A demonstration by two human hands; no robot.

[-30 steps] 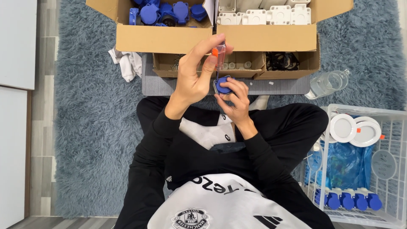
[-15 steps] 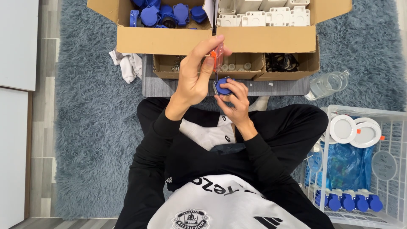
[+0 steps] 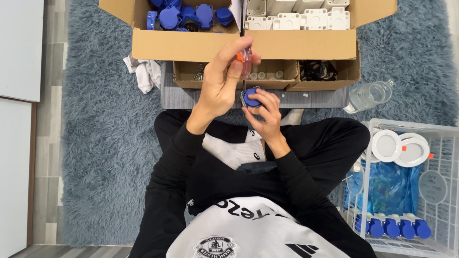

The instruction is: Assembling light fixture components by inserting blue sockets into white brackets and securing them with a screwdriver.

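I sit cross-legged on a blue-grey rug. My left hand (image 3: 224, 79) grips a screwdriver (image 3: 245, 64) with a clear and orange handle, held upright, its tip down on a small blue plastic part (image 3: 250, 97). My right hand (image 3: 265, 114) holds that blue part from below, fingers curled round it. Both hands hover over my lap, just in front of a grey board (image 3: 296, 99).
A large cardboard box (image 3: 191, 45) ahead holds blue parts (image 3: 186, 14) on the left and white parts (image 3: 296, 14) on the right. Smaller open boxes (image 3: 282, 79) sit below it. A clear plastic bottle (image 3: 370, 95) lies right. A white wire basket (image 3: 406, 191) holds white discs, a blue bag and blue parts. A white cloth (image 3: 143, 71) lies left.
The hands stay in nearly the same place; the fingers of my left hand have shifted slightly on the screwdriver handle.
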